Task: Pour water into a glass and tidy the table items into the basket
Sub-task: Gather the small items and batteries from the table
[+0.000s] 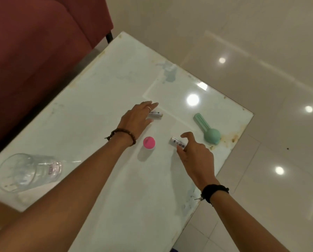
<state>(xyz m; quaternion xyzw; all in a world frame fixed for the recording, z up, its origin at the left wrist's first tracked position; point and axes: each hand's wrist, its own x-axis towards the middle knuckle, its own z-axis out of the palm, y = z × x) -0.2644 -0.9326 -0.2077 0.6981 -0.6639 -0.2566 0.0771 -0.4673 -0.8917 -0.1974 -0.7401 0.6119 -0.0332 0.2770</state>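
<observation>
A clear drinking glass stands at the near left of the white glass table. My left hand reaches over a small white box in the table's middle, fingers spread and touching its near end. My right hand hovers at a second small white box, thumb and fingers curved around its near end without clearly gripping it. A pink round cap-like object sits between my two hands. A mint-green tool with a round head lies to the right.
A dark red sofa borders the table's left side. Glossy beige floor tiles surround the table's far and right edges. No basket or water container shows in view.
</observation>
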